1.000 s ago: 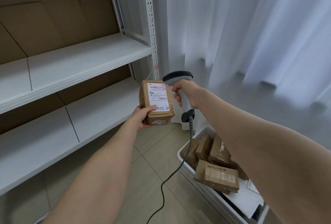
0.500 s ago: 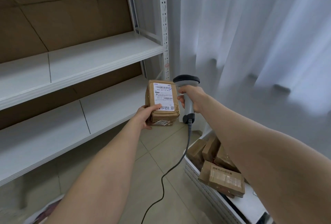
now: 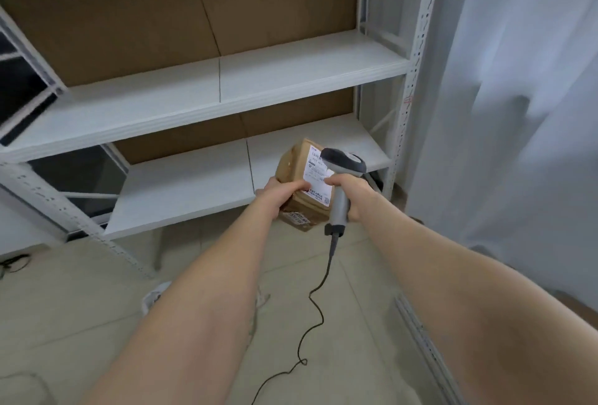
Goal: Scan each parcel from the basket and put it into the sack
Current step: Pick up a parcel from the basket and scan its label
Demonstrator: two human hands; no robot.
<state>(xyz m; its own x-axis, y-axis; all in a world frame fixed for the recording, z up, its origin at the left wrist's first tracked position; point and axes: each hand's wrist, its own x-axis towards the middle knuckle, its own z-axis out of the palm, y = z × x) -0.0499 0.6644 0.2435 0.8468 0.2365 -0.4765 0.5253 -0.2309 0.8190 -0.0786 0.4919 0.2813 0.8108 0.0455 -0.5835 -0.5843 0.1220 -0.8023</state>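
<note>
A brown taped parcel (image 3: 296, 167) with a white shipping label is held out in front of me. My left hand (image 3: 281, 189) grips it from the left side, thumb on the label's lower edge. My right hand (image 3: 352, 194) grips the handle of a grey barcode scanner (image 3: 343, 165), whose dark head overlaps the parcel's right part and hides some of the label. The scanner's black cable (image 3: 315, 307) hangs down to the floor. The basket shows only as a white ribbed edge (image 3: 420, 333) at the lower right. A crumpled white thing (image 3: 155, 296), maybe the sack, peeks out beside my left forearm.
White metal shelving (image 3: 226, 81) backed with brown cardboard fills the upper view; its upright post (image 3: 414, 81) stands at the right. A white curtain (image 3: 517, 97) hangs at the right. Beige floor tiles (image 3: 81, 323) lie below. A dark cable (image 3: 14, 264) lies at the far left.
My view has swung left and down, so the basket's parcels have left the frame. Both hands with parcel and scanner have lowered, and the red scan line is gone from the label.
</note>
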